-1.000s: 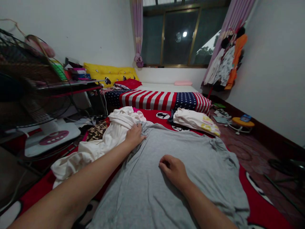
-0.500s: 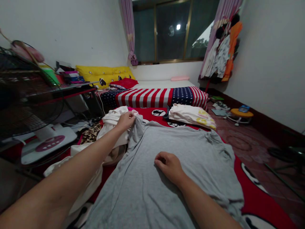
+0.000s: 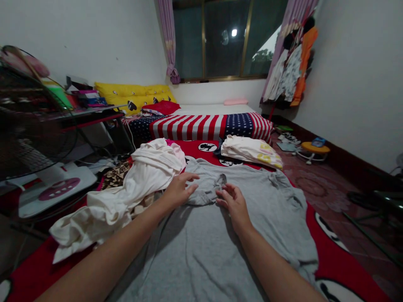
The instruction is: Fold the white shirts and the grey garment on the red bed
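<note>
A grey long-sleeved shirt (image 3: 201, 243) lies spread over a red cloth with black-and-white round prints. Its left-side sleeve (image 3: 204, 193) is laid inward across the body, with the cuff near the middle. Over the sleeve's outer part is my left hand (image 3: 181, 188), open, thumb and fingers apart. My right hand (image 3: 234, 205) is beside the cuff, fingers loosely curled and apart, their tips at or just over the fabric; nothing shows gripped in it. A heap of white clothing (image 3: 154, 163) lies to the left of the shirt.
Folded white-and-yellow clothing (image 3: 252, 151) sits beyond the shirt. At the left stand a fan (image 3: 59, 184) and a cluttered desk (image 3: 91, 115). Farther back is a bed with a flag-patterned cover (image 3: 195, 127). An orange-topped stool (image 3: 315, 147) stands on the right floor.
My left hand has brought the grey sleeve inward over the shirt and let go of it. My right hand has shifted slightly and its fingers have spread. The white heap is now more exposed.
</note>
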`<state>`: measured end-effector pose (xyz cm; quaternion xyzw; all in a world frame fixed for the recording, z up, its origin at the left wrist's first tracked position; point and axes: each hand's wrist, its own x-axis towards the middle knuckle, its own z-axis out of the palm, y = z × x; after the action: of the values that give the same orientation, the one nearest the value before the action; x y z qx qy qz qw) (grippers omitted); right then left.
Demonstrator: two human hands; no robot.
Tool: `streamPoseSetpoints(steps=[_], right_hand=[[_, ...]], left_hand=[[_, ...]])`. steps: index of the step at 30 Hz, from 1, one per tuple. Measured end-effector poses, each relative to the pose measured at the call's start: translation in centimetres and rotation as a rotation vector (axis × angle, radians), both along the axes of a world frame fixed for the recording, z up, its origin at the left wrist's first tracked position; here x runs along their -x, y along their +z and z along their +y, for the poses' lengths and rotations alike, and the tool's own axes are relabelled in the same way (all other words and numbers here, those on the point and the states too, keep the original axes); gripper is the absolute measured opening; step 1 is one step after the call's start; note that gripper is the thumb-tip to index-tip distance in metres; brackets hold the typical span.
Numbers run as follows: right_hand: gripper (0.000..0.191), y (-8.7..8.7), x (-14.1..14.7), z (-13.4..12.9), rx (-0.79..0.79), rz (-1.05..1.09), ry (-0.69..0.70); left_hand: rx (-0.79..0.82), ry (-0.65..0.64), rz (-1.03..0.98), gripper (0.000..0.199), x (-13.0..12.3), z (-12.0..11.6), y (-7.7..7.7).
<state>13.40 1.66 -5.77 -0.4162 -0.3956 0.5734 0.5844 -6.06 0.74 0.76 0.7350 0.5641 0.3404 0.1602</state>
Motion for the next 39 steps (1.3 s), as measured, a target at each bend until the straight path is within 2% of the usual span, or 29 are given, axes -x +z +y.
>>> streamPoseSetpoints(steps=[2, 5, 10, 14, 17, 21, 27, 29, 32, 34, 39], right_hand=[[0.053, -0.2, 0.2, 0.1, -0.016, -0.076, -0.004], [0.059, -0.4, 0.3, 0.1, -0.071, -0.241, 0.025], [0.043, 0.0, -0.3, -0.2, -0.363, -0.694, -0.052], [0.036, 0.2, -0.6, -0.4, -0.482, -0.84, -0.022], [0.039, 0.0, -0.6, -0.4, -0.477, -0.901, 0.003], [0.052, 0.0, -0.5, -0.6, -0.424, -1.033, 0.011], [0.076, 2.3, 0.6, 0.3, -0.258, -1.476, 0.06], [0.068, 3.4, 1.1, 1.0, -0.238, -1.609, 0.138], [0.035, 5.0, 1.8, 2.2, -0.247, -1.709, 0.25], [0.018, 6.0, 2.2, 3.1, -0.243, -1.697, 0.262], [0.013, 8.3, 2.7, 6.5, -0.149, -1.512, 0.2]], left_hand=[[0.045, 0.041, 0.102, 0.03, 1.9, -0.8, -0.8], [0.091, 0.051, 0.279, 0.038, 3.7, -2.9, -1.1], [0.244, 0.202, 0.508, 0.043, 5.4, -7.5, -0.5], [0.408, 0.275, 0.535, 0.039, 6.9, -10.7, -0.4], [0.495, 0.283, 0.523, 0.032, 8.2, -12.7, -0.8], [0.561, 0.261, 0.397, 0.022, 9.6, -14.6, -1.9], [0.514, 0.263, 0.074, 0.024, 10.1, -16.2, -2.1], [0.537, 0.244, 0.026, 0.021, 10.0, -16.8, -2.0], [0.587, 0.201, 0.057, 0.017, 9.6, -17.7, -1.7], [0.603, 0.203, 0.123, 0.018, 9.4, -18.3, -1.3], [0.625, 0.168, 0.24, 0.015, 9.5, -19.4, -0.5]])
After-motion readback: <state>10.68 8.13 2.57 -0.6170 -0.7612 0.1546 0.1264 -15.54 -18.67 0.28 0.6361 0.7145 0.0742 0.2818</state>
